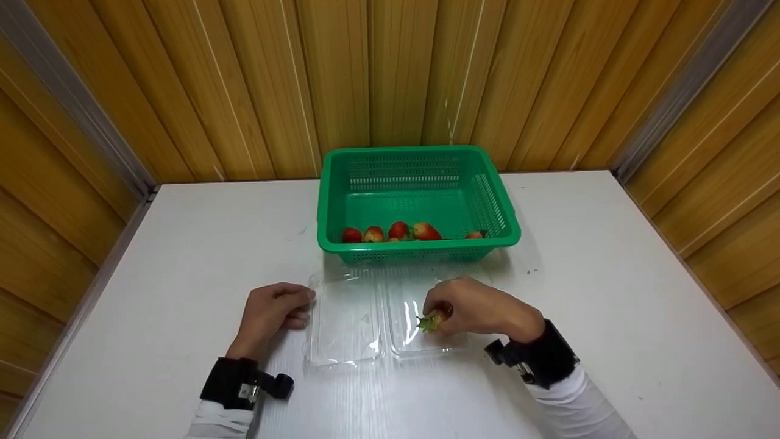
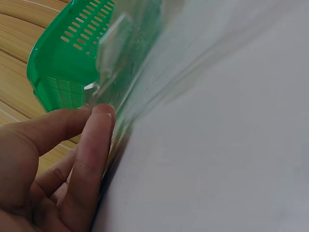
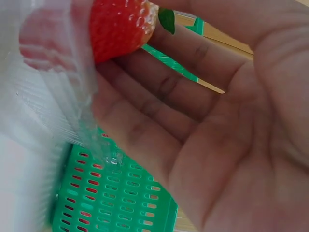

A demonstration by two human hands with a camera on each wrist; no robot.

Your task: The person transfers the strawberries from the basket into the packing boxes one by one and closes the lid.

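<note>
A clear plastic clamshell box (image 1: pixel 365 320) lies open on the white table (image 1: pixel 183 244), both halves side by side. My right hand (image 1: pixel 469 308) holds a red strawberry (image 1: pixel 434 319) over the right half; in the right wrist view the strawberry (image 3: pixel 118 26) sits at the fingertips against the clear plastic (image 3: pixel 48 96). My left hand (image 1: pixel 274 311) rests at the box's left edge, fingers curled, thumb and a fingertip (image 2: pixel 99 125) touching the clear rim (image 2: pixel 116 58). Behind stands a green basket (image 1: pixel 420 158) with several strawberries (image 1: pixel 396 231).
Wooden panel walls close in the table at the back and both sides. The green basket (image 2: pixel 53 63) stands just beyond the box, its slotted wall (image 3: pixel 116 203) close to my right hand. Bare table lies left and right of the box.
</note>
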